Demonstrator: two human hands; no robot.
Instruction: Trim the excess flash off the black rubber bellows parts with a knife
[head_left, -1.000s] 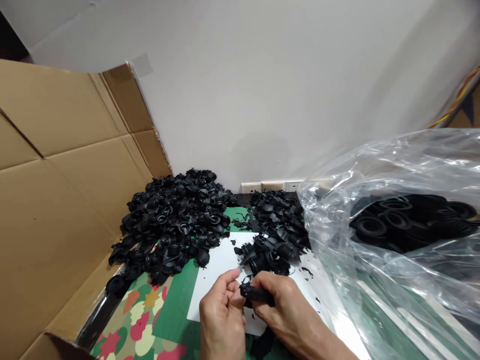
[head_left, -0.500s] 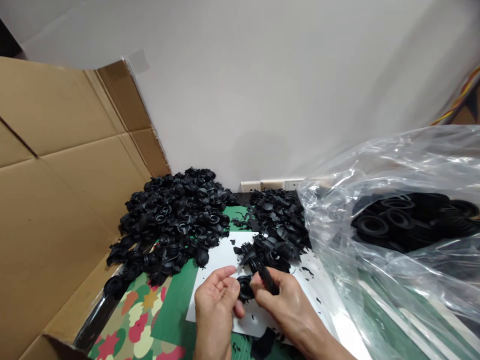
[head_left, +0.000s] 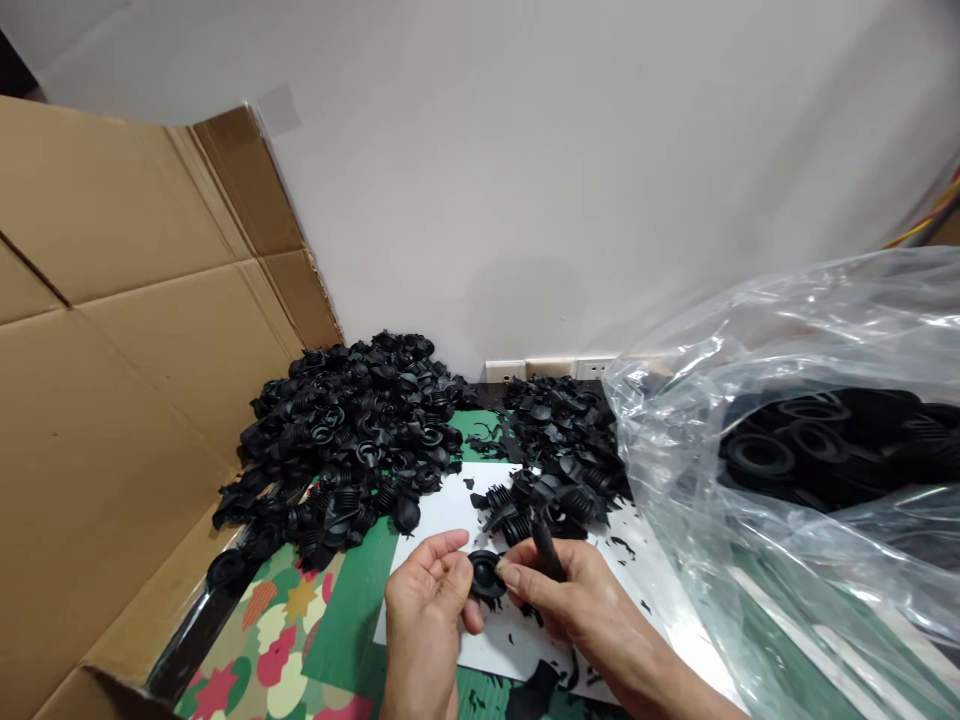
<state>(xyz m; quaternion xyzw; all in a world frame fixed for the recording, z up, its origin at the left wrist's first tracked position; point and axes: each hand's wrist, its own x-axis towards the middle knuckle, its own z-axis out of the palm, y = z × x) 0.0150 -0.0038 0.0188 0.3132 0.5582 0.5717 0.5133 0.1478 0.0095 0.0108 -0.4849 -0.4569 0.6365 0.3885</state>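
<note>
A round black rubber part [head_left: 486, 575] with a ringed, cup-like face is held over the white sheet [head_left: 431, 517]. My left hand [head_left: 431, 600] pinches its left edge between thumb and fingers. At its right edge are the thumb and fingertip of my right hand [head_left: 566, 590], touching the rim. A dark stick-like tool [head_left: 546, 545] rests in my right hand and points up and away; its working end is hidden. Just beyond the hands lies a heap of black ribbed rubber parts [head_left: 562, 495].
A larger pile of black rubber parts [head_left: 352, 430] leans near the cardboard box [head_left: 135, 380] on the left. To the right, a clear plastic bag [head_left: 675, 430] holds more round black parts. Black scraps [head_left: 534, 690] litter the green surface and sheet. Wall sockets [head_left: 551, 371] are behind.
The rubber part has turned to show more of its ringed face. My right hand has shifted slightly right, with the tool. The view has moved a little.
</note>
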